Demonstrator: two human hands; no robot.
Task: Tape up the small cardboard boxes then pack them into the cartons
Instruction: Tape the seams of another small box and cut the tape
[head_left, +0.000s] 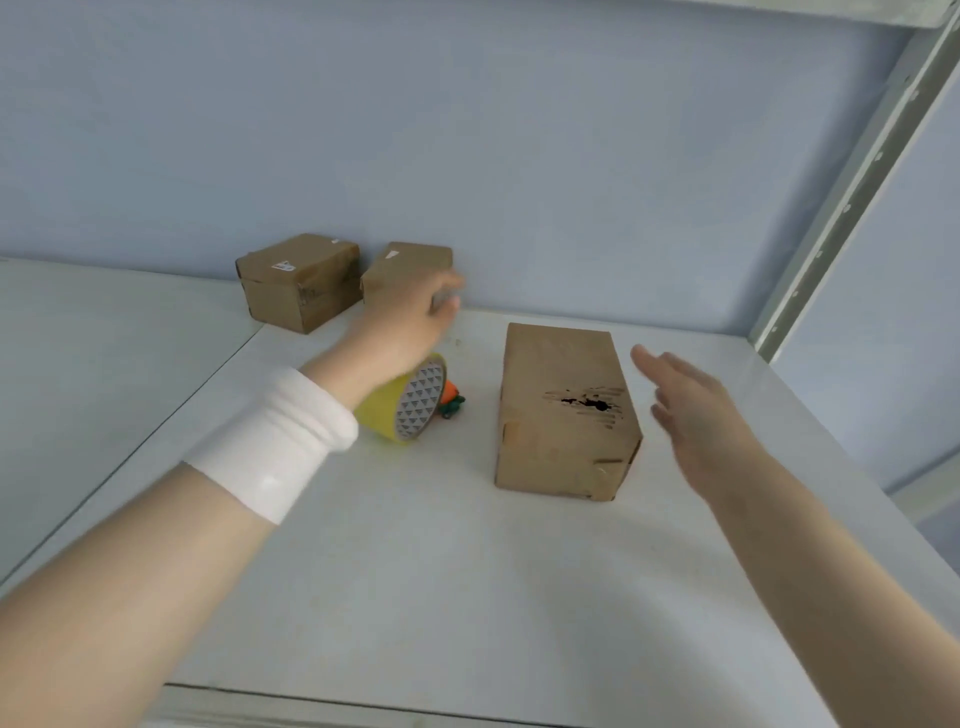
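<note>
Reaching left hand (405, 322) toward a far box (410, 262), fingers too blurry to tell. Holding right hand (691, 415) flat and loose, right of the near box (563, 410). Leaving tape roll (410, 402) down, left of that box; seeing no cartons, so likely nothing packed yet.

Tape roll (410, 402) left of front box (561, 415); rear boxes (298, 283) behind, all on table (415, 571)

Brown boxes, yellow tape, white table (415, 571) before you

Your near box (561, 410) is plain brown with a dark ragged blotch on top. The left rear box (298, 280) and right rear box (405, 265) are brown with small white labels. The tape roll (402, 402) is yellow, its face patterned in grey-and-white triangles. The small thing (451, 400) is orange and green, your wristband (275, 441) white, and the wall (467, 130) pale blue.
</note>
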